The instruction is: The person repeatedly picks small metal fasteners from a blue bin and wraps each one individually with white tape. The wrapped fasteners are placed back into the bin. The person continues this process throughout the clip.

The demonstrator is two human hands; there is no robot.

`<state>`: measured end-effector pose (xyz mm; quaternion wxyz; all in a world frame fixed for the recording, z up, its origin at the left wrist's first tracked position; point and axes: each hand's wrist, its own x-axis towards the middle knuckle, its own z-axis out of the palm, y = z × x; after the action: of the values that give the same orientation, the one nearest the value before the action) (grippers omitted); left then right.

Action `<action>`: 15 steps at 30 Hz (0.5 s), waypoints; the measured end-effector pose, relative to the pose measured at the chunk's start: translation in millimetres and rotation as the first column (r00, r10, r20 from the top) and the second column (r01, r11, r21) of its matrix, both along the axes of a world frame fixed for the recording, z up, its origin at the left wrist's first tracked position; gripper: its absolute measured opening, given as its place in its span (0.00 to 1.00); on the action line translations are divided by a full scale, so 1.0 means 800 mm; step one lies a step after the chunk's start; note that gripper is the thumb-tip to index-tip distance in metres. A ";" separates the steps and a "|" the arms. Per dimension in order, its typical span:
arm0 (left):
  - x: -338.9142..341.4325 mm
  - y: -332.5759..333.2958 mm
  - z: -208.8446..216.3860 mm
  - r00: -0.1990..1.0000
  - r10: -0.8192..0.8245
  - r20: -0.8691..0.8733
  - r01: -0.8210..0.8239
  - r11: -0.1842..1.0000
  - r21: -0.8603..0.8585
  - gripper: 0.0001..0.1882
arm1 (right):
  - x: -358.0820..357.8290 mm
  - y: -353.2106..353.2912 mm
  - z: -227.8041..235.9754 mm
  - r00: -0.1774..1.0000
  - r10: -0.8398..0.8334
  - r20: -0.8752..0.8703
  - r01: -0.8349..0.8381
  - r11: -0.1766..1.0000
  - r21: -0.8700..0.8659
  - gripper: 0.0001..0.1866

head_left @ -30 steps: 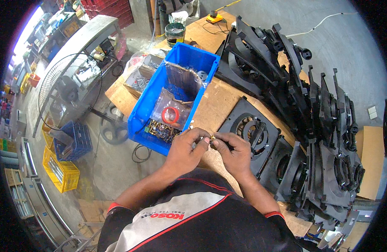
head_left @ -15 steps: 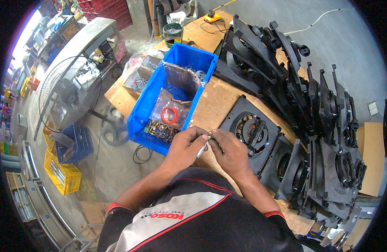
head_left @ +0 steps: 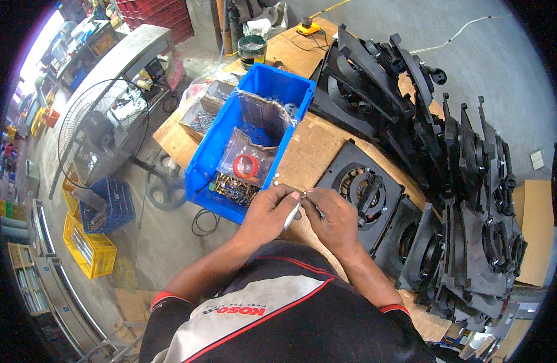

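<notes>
My left hand is closed, with a slim white pointed piece sticking out below its fingers; its exact kind is hidden. Against it, fingertips almost touching, my right hand pinches a tiny brass-coloured part, mostly covered by the fingers. Just beyond my left hand stands a blue plastic bin with a pile of small brass and dark screws, a red ring like a tape roll and cardboard dividers. To the right of my hands lies a black fan shroud with a round opening.
Stacked black fan shrouds fill the table's right side. Behind the bin are a dark tin and a yellow tool. A box of screws adjoins the bin. On the left floor stand a pedestal fan and a yellow crate.
Both hands stay together in nearly the same place, with the fingertips shifted slightly around the tiny part. The whole view has moved a little.
</notes>
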<state>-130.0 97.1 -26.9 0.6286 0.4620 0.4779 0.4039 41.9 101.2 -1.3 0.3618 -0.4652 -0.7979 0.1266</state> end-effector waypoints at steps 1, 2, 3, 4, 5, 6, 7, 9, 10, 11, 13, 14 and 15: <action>0.001 -0.001 0.001 1.000 0.000 0.001 0.000 1.000 0.004 0.14 | 0.001 0.000 -0.001 1.000 -0.002 0.005 0.002 1.000 0.016 0.08; 0.002 -0.003 0.002 1.000 -0.001 0.001 0.001 1.000 0.007 0.15 | 0.002 0.001 -0.002 1.000 -0.004 0.009 0.004 1.000 0.031 0.08; 0.004 -0.004 0.003 1.000 -0.004 0.002 0.004 1.000 0.011 0.15 | 0.003 0.001 -0.003 1.000 -0.003 -0.005 0.003 1.000 0.025 0.08; 0.005 -0.006 0.005 1.000 0.001 -0.010 -0.001 0.999 0.041 0.15 | 0.004 0.001 -0.004 1.000 -0.003 -0.019 0.003 1.000 0.018 0.08; 0.005 -0.008 0.008 1.000 0.006 -0.022 -0.004 0.997 0.071 0.14 | 0.005 0.000 -0.004 0.999 -0.003 -0.034 0.003 1.000 0.011 0.08; 0.006 -0.010 0.011 0.999 0.013 -0.034 -0.009 0.995 0.099 0.14 | 0.005 -0.001 -0.003 0.998 -0.025 -0.064 0.022 0.999 -0.042 0.08; 0.007 -0.012 0.017 1.000 0.022 -0.015 -0.020 0.996 0.082 0.13 | 0.003 -0.003 0.001 0.995 -0.048 -0.092 0.039 0.995 -0.096 0.08; 0.010 -0.016 0.029 0.999 0.041 0.022 -0.042 0.998 0.048 0.13 | 0.005 -0.004 0.004 0.989 -0.048 -0.142 0.021 0.983 -0.183 0.09; 0.008 -0.016 0.025 0.999 0.025 -0.021 -0.023 0.995 0.098 0.13 | 0.008 -0.002 0.006 0.986 -0.024 -0.167 -0.013 0.977 -0.215 0.09; 0.005 -0.017 0.019 0.998 0.013 -0.065 -0.003 0.989 0.147 0.14 | 0.011 -0.001 0.007 0.981 0.000 -0.192 -0.048 0.968 -0.246 0.09; 0.003 -0.018 0.020 0.986 0.018 -0.167 0.021 0.974 0.226 0.15 | 0.014 -0.002 0.009 0.972 -0.007 -0.234 -0.072 0.942 -0.329 0.09; 0.003 -0.019 0.026 0.974 0.036 -0.224 0.023 0.966 0.257 0.16 | 0.015 -0.003 0.009 0.967 -0.012 -0.256 -0.086 0.926 -0.369 0.09; 0.004 -0.020 0.031 0.959 0.052 -0.279 0.031 0.958 0.286 0.16 | 0.016 -0.004 0.007 0.958 -0.023 -0.286 -0.094 0.916 -0.390 0.09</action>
<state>-126.9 81.2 -2.4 0.4774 0.5989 0.5018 0.4020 55.1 98.3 4.0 0.3675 -0.4914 -0.7033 0.3590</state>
